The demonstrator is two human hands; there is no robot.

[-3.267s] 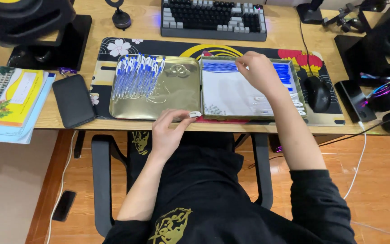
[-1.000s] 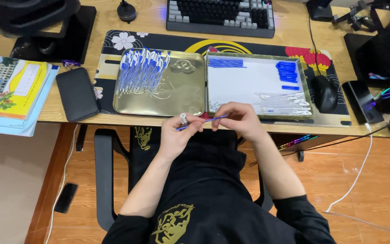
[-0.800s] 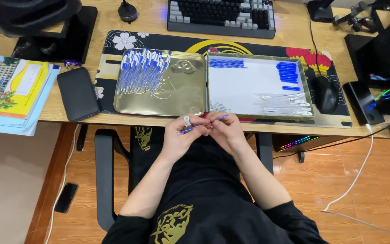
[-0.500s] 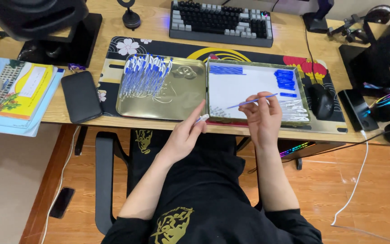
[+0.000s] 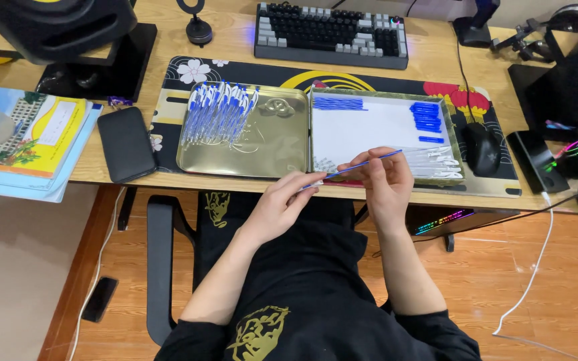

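Between the two hands, just above the near edge of the worktop, a thin blue plastic pen refill point(image 5: 362, 164) is held at a slant, its far end raised over the right-hand tray. It is a slim straight tube, blue along its length, with a paler tip at the lower left end.

Beyond the hands, a light wooden worktop point(image 5: 436, 60) is covered in part by a black desk mat with flower and gold patterns point(image 5: 235, 70). On the mat, a shallow gold metal tray point(image 5: 282, 144) lies past the left hand and carries a heap of blue-and-white pens point(image 5: 217, 113) at its far left. Beside it, past the right hand, a second tray lined with white paper point(image 5: 369, 127) holds rows of blue refills point(image 5: 426, 117) and clear pen parts point(image 5: 436, 160). Farther off, a black keyboard point(image 5: 332, 33) is seen; a black computer mouse point(image 5: 483, 147) sits to the right of the right hand, and a black phone point(image 5: 126, 144) to the left of the left hand. Orange-brown wooden flooring point(image 5: 556, 267) is visible below.

The right hand point(image 5: 386, 184) has its grip pinched on the refill's middle, fingertips pressed together around it. The left hand point(image 5: 282, 204) has its fingertips closed on the refill's lower tip.
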